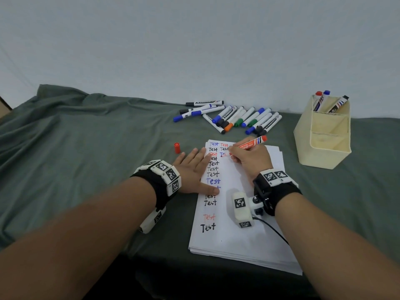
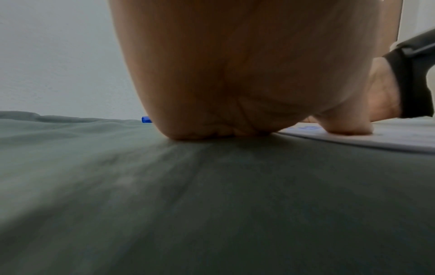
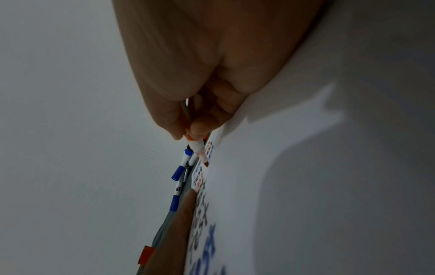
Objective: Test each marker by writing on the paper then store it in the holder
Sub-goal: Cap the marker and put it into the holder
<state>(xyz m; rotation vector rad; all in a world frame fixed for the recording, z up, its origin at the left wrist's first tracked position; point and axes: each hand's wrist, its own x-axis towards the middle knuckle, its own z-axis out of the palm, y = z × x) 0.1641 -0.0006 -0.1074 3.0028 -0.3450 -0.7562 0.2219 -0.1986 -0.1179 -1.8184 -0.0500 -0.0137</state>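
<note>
A: Head view first: right hand (image 1: 251, 158) is pinching the orange marker (image 1: 249, 146) and writing near the top of the paper (image 1: 238, 213), beside rows of "Test". Left hand (image 1: 194, 169) is lying flat, fingers straight, pinning the sheet's left edge.

B: Good practice, I'd judge: keep that flat hand pressing so the stack isn't sliding on the green cloth (image 1: 86, 148), and keep the stroke light.

A: The red cap (image 1: 177, 147) is standing just beside the left fingers. Untested markers (image 1: 236, 118) are piled beyond the paper; the cream holder (image 1: 324, 135) is sitting to the right, three markers already in its back compartment.

B: Room looks open between paper and holder.

A: Left wrist view: the palm (image 2: 235, 74) is resting on the cloth, thumb (image 2: 348, 128) pressing the paper's edge (image 2: 400, 137).

B: And the right wrist?

A: Dim, but the fingertips (image 3: 197, 128) are clamped round the marker, and its tip (image 3: 206, 163) is touching or nearly touching the sheet; I cannot tell which.
</note>
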